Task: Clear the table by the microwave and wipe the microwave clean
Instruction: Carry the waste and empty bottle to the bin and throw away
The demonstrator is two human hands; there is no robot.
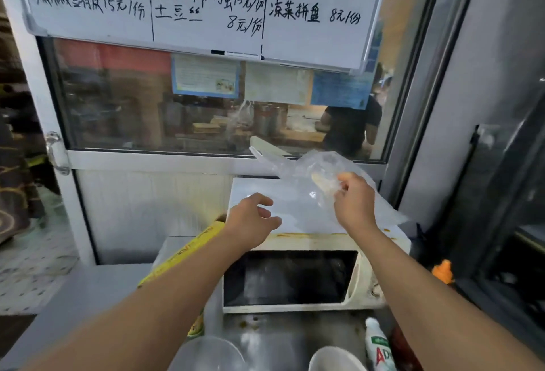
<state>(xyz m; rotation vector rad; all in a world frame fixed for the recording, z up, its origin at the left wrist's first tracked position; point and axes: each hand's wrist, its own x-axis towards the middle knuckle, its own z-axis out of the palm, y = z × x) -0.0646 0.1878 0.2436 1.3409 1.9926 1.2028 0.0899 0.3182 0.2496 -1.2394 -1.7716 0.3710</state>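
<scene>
Where the microwave (298, 276) stands on the metal table (280, 332), its cream casing is soiled: orange-brown streaks run along the front top edge, and spots mark the right corner. The door is closed, its dark window showing a smeared reflection. The right hand (354, 199) pinches a clear plastic bag (309, 182) between thumb and fingers, raised above the microwave's top; a pale yellowish item lies inside the bag, not identifiable. The left hand (250, 220) hovers over the top's left front corner, fingers loosely curled and parted, holding nothing. A white sheet (265, 196) covers most of the top.

Clearance is tight. The microwave's right side sits close to a dark door frame (442, 105), and its rear stands near the wall panel below the window (206, 99). A yellow roll (182, 252) leans just beside its left side. In front, the table carries brown stains, a clear cup (206, 353), a white bowl (336, 359) and a small white bottle (379, 347), crowding the near edge. A whiteboard menu (206, 2) hangs overhead.
</scene>
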